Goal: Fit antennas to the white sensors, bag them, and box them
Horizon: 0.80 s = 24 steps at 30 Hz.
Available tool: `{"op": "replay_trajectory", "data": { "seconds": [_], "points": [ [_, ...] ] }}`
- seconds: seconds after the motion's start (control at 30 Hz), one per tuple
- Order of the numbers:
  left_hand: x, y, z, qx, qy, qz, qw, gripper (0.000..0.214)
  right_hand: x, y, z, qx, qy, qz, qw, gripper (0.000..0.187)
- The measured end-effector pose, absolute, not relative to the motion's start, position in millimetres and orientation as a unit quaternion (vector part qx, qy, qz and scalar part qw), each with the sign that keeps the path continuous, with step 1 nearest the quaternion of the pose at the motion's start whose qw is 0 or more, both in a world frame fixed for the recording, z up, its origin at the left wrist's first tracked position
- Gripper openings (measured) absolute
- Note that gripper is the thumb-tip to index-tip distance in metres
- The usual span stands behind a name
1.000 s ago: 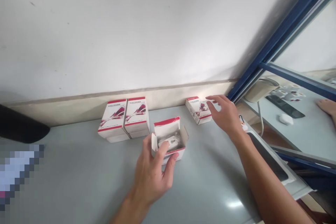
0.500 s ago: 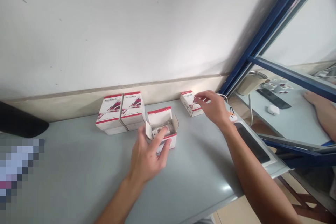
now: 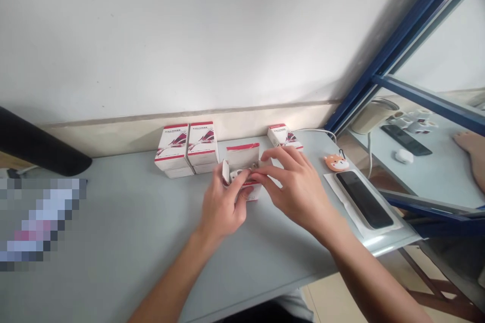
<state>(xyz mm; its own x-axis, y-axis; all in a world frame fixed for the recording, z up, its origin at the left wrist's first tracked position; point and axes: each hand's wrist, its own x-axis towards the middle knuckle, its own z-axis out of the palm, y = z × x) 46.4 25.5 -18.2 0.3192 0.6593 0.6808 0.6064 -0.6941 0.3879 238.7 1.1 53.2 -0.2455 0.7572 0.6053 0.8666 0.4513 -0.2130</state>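
- Work surface: one grey table [image 3: 113, 212] stands against a white wall [image 3: 189, 35].
- Left hand [image 3: 222, 204]: one, at the left side of the open carton. The left fingers [image 3: 239, 186] are curled and closed on the carton's front and side, in a grasp.
- Right hand [image 3: 295, 186]: one, reaching in from the right. The right fingertips [image 3: 257, 175] are bent and touch the carton's front edge; whether they grip cannot be told.
- Open carton [image 3: 242, 156]: one, white with a red edge, at the middle of the table's back portion, between both hands. Its lid stands upright.
- White item [image 3: 237, 175]: one, inside the open carton, partly hidden by the fingers; its exact kind cannot be told.
- Closed cartons [image 3: 170, 149]: three are clearly visible. Two stand side by side to the left, touching each other; one [image 3: 284, 136] stands to the right by the wall. Lower box edges show beneath the pair; their count cannot be told.
- Smartphone [image 3: 364, 199]: one, black, lying on one white sheet [image 3: 343, 207] at the right.
- Fox-shaped orange charm [image 3: 336, 162]: one, just beyond the sheet.
- White cable [image 3: 314, 131]: one, along the table's back right.
- Pixelated object [image 3: 41, 217]: one, at the left; too blurred to identify.
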Motion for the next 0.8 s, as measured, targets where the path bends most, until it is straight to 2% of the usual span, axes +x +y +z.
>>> {"op": "replay_trajectory", "data": {
  "seconds": [0.33,0.47,0.57,0.63,0.7,0.8],
  "points": [
    [46,24,-18,0.805,0.392,0.442,0.052,0.039,245,2,46,-0.466,-0.817,-0.010,0.340,0.011],
    [46,29,-26,0.780,0.360,0.505,0.080,0.057,256,24,43,-0.373,-0.868,0.025,0.327,0.011],
    [46,35,-35,0.744,0.337,0.566,0.113,0.072,254,35,32,-0.386,-0.812,0.073,0.432,0.023],
    [45,36,-37,0.733,0.329,0.583,0.119,0.074,249,37,20,-0.403,-0.747,0.136,0.512,0.032],
    [44,36,-35,0.744,0.328,0.572,0.108,0.065,245,36,9,-0.386,-0.726,0.207,0.531,0.031],
    [44,32,-27,0.778,0.324,0.530,0.089,0.040,240,31,0,-0.353,-0.745,0.286,0.489,0.026]
  ]
}}
